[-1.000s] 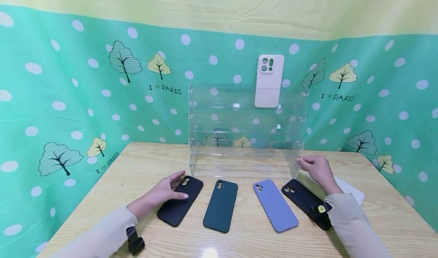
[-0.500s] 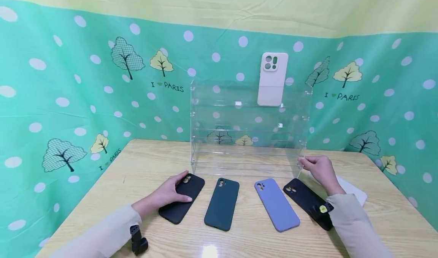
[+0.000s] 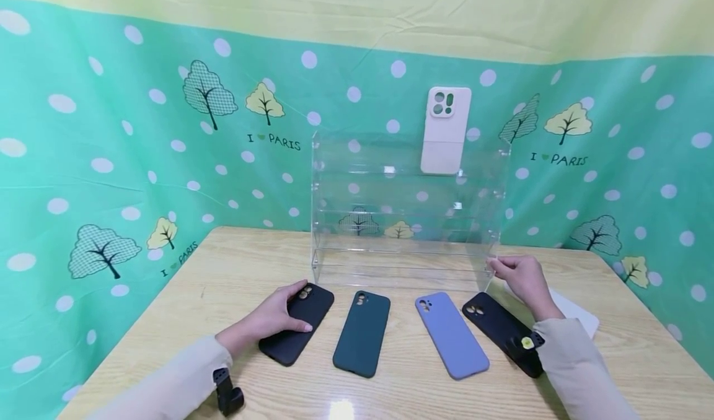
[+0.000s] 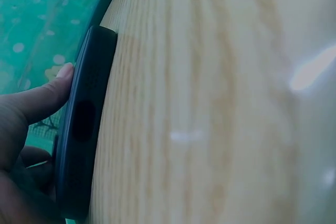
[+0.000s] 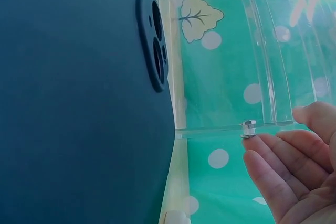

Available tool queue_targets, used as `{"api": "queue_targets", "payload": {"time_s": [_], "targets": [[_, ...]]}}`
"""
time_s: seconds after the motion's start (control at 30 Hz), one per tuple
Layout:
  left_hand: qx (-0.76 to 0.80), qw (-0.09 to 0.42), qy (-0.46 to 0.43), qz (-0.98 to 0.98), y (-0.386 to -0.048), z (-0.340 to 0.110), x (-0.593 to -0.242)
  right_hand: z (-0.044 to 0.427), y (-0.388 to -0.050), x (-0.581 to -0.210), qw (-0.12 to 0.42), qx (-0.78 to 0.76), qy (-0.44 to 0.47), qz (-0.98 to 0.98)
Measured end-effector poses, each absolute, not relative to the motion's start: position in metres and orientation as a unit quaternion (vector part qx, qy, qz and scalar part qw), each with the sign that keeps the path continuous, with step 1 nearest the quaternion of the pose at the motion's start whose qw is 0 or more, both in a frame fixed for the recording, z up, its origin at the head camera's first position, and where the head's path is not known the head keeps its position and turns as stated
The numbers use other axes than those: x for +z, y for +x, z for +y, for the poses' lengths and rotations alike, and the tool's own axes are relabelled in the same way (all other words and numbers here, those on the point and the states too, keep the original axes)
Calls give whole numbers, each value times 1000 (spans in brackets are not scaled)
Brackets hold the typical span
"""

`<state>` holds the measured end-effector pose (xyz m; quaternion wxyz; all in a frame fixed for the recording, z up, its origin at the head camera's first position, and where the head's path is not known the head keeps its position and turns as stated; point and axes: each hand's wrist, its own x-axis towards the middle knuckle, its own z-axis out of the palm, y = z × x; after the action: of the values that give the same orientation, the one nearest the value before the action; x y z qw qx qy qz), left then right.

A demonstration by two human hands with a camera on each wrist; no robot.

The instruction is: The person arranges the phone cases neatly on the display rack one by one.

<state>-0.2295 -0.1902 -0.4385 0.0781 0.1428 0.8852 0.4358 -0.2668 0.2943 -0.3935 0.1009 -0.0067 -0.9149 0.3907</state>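
My left hand [image 3: 273,315] rests on a black phone case [image 3: 304,321] lying flat on the table. Its thumb lies along the case's back, and the fingers are near the camera cutout; some are hidden. Pinched in my right hand [image 3: 521,280] is the right side panel of a clear acrylic display stand [image 3: 404,277]. The right wrist view shows the thumb on one side of that panel and the fingers on the other, by a metal bolt [image 5: 249,128]. A white phone case [image 3: 444,132] stands on the stand's top tier.
A dark green case [image 3: 362,333], a blue-purple case [image 3: 452,336] and another black case [image 3: 496,327] lie in front of the stand. A white flat item [image 3: 577,311] lies partly behind the right forearm. A patterned green curtain [image 3: 128,172] hangs behind the table [image 3: 245,256].
My left hand has settled a little further over the black case, its thumb reaching more across the back. The right hand keeps its place at the stand. The head view has shifted slightly.
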Motion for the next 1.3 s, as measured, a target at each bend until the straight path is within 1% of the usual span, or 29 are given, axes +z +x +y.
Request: {"api": "queue_targets", "payload": {"time_s": [0.2, 0.47, 0.8, 0.97, 1.17, 1.3], "targets": [[416, 70, 148, 894, -228, -189, -436, 296, -267, -395, 93, 392, -14, -915], [408, 62, 158, 897, -231, -187, -432, 294, -267, -392, 100, 389, -12, -916], [453, 52, 98, 885, -235, -193, -429, 293, -266, -390, 87, 391, -16, -916], [495, 44, 95, 863, -238, -199, -426, 294, -267, -389, 95, 381, -11, -920], [501, 29, 87, 861, -239, -203, -416, 295, -268, -391, 101, 378, -7, -920], [517, 33, 77, 852, -238, -205, -408, 295, -268, -393, 104, 382, -7, -918]]}}
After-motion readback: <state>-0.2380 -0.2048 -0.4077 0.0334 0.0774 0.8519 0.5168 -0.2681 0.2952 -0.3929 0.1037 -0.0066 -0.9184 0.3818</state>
